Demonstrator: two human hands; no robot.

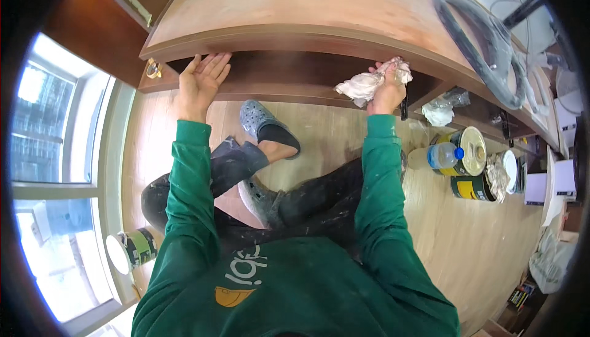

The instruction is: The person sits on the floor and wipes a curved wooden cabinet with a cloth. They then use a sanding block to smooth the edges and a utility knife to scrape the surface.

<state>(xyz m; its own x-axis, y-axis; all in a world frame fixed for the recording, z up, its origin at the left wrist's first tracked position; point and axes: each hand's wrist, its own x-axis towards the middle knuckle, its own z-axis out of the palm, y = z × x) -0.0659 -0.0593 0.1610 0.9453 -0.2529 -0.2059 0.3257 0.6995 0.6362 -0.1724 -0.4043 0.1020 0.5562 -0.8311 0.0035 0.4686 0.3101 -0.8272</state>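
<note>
A crumpled cloth (356, 87) is gripped in the right hand (387, 96) by the wooden edge (295, 38), where the left hand (200, 85) is held palm-up, spread and empty; edge work seems in hand, steady cloth control called for.

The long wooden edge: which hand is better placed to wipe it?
Probably the right hand: it grips a crumpled white rag near that wooden edge. The left hand is open, palm showing, with nothing visible in it.

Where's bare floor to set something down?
Largest patch: floor right of the right sleeve, on the near side of the buckets. Smaller: between the upper clog and that sleeve. Crowded: around the buckets, with a bottle close by.
</note>
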